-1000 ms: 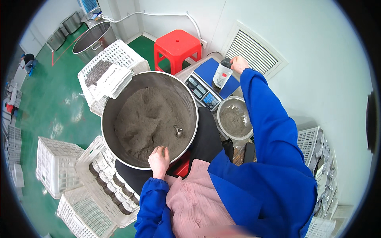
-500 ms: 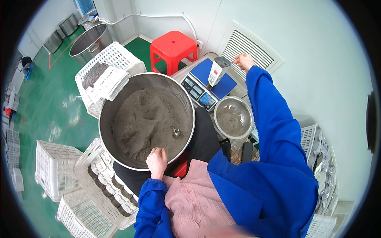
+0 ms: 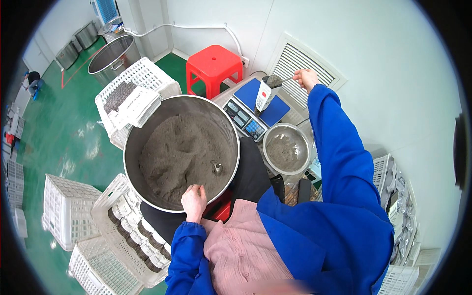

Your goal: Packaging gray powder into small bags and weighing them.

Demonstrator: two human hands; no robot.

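My right hand (image 3: 307,78) is closed on the thin handle of a metal spoon (image 3: 287,79). The spoon's far end reaches the mouth of a white printed bag (image 3: 264,95), which stands on the blue plate of a digital scale (image 3: 279,110); grey-brown powder shows at that mouth. In front of me sits a large steel pot (image 3: 230,132) with a heap of grey-brown powder (image 3: 182,147). A small metal scoop (image 3: 217,167) lies partly sunk in the powder. My left hand (image 3: 194,200) rests with curled fingers over the pot's near rim.
Right of the pot stands a steel bowl (image 3: 306,152) with some powder. A white basket with flat bags (image 3: 140,105) leans at the pot's left; another holds filled bags (image 3: 110,199). A red stool (image 3: 214,59) is behind the pot, a wall vent (image 3: 305,61) beyond the scale.
The view has shifted slightly. My right hand still holds the spoon at the bag, the spoon's end now a little lower in its mouth. My left hand stays at the pot's rim.
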